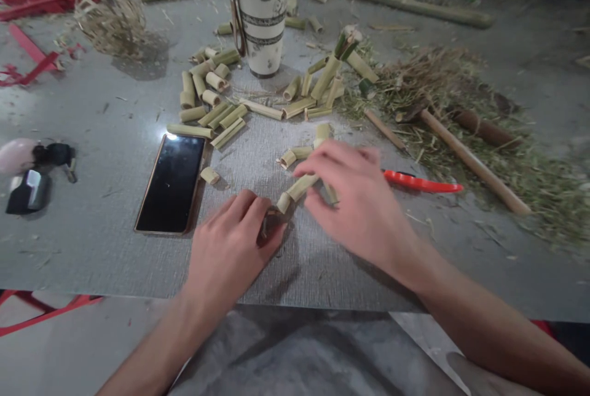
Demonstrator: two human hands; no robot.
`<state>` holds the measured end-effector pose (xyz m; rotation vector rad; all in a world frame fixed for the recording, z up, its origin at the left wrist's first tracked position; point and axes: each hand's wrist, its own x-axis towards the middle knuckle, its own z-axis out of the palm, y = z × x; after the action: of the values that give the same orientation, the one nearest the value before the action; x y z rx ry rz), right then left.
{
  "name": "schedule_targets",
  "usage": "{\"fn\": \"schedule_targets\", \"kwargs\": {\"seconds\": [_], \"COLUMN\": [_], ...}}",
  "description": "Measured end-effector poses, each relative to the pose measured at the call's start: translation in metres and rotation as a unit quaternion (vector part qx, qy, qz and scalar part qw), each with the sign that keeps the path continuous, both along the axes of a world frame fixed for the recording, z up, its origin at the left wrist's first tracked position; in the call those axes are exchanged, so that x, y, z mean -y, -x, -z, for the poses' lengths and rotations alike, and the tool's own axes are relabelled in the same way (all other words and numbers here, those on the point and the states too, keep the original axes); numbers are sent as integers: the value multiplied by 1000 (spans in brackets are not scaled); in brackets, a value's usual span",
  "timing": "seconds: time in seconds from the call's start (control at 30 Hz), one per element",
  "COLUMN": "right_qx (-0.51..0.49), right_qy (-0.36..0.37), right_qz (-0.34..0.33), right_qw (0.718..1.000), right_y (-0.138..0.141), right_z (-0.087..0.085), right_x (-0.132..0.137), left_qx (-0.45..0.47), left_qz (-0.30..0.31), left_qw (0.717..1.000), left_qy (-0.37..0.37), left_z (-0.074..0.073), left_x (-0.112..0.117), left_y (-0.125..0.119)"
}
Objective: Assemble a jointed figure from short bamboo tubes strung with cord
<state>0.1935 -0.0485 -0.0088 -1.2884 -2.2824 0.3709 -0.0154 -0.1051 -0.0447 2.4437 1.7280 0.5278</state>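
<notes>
Short bamboo pieces lie assembled in a small branching figure on the table in front of me. My left hand (235, 236) is at its near left end, with thumb and index finger curled round a small bamboo piece (271, 219) that is mostly hidden. My right hand (357, 202) is over the figure's right side, its thumb and fingers around the end of a bamboo tube (302, 187). Beyond the fingers, a wider bamboo block (323, 131) and a bent bamboo limb (295, 155) show. A loose bamboo piece (210, 175) lies left of the figure.
A phone (170, 184) lies on the left, keys (53, 153) farther left. Several cut bamboo tubes surround a patterned cup (265, 21). A red-handled knife (421, 183), a hammer (474, 162) and plant shavings (544, 193) are on the right. A woven ball (110, 18) stands back left.
</notes>
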Motion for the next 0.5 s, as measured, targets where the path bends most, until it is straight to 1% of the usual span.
{"fn": "schedule_targets", "kwargs": {"seconds": [0.1,0.17,0.23,0.33,0.43,0.5], "right_qx": [-2,0,1,5,4,2], "right_qy": [-15,-21,-21,9,26,32], "right_qz": [44,50,40,14,11,3], "right_qw": [999,999,999,1000,1000,999], "right_y": [-15,-21,-24,-23,-21,-20], "right_z": [-15,-19,-17,-8,0,3], "right_x": [-4,-3,-1,3,5,5], "left_qx": [-28,-33,-30,-34,-39,-24], "left_qz": [-27,-36,-34,-34,-41,-41], "left_qw": [999,998,998,998,998,998], "left_qy": [20,29,33,27,26,38], "left_z": [-3,-4,-4,-4,-4,-4], "left_x": [2,1,0,-2,-2,-2], "left_y": [-6,-10,-14,-18,-19,-18]}}
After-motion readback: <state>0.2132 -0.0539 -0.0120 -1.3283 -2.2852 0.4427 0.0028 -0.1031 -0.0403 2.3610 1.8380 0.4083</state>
